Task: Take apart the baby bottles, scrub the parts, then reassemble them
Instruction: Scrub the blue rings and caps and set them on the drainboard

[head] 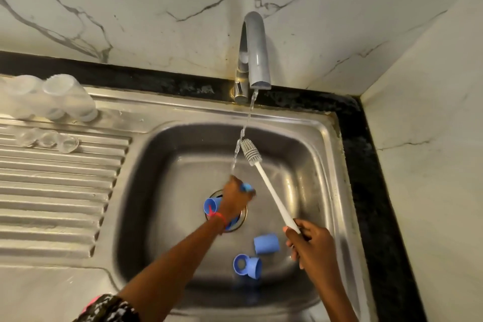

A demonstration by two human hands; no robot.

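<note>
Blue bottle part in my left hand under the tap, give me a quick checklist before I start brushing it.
1. Water running from tap: ok.
2. Left hand holds a blue part under the stream: ok.
3. Right hand grips the brush handle: ok.
4. Brush head on the part: not ok, it sits apart, beside the stream.
5. Which part it is: cannot tell, blurred.
6. Other blue pieces in sink: ok.

Before you: brushed, glossy steel sink (337, 154), matt grey faucet (257, 60), clear plastic bottles (65, 98), smooth blue plastic caps (266, 243), veined polished marble wall (130, 8).
</note>
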